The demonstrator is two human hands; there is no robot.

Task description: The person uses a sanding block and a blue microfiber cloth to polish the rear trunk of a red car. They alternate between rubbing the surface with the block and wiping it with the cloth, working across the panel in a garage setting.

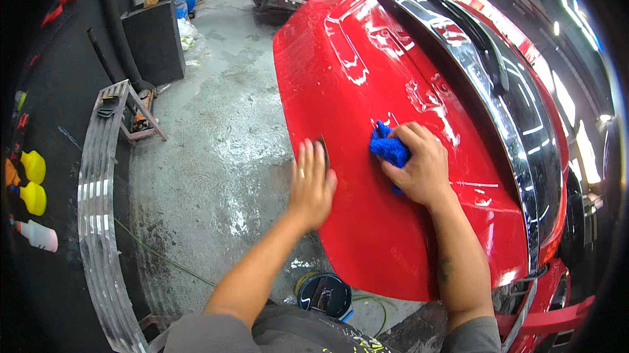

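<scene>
One red car panel (pixel 373 241) spreads beneath: at its left edge, the left hand (pixel 311 183) lies flat, fingers outstretched, beside a thin dark piece (pixel 324 148); farther right, mid-panel, the right hand (pixel 420 164) clutches a blue cloth (pixel 389 148).

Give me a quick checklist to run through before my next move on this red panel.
1. Blue cloth gripped in right hand: ok.
2. Left hand touching the red panel, near its edge: ok.
3. Panel surface free of fine grit: cannot tell, glare and scale hide it.
4. Floor dry: not ok, wet shiny patches.
5. Floor free of hoses: not ok, green hose lies there.
6. Bucket contents clean: cannot tell.
</scene>
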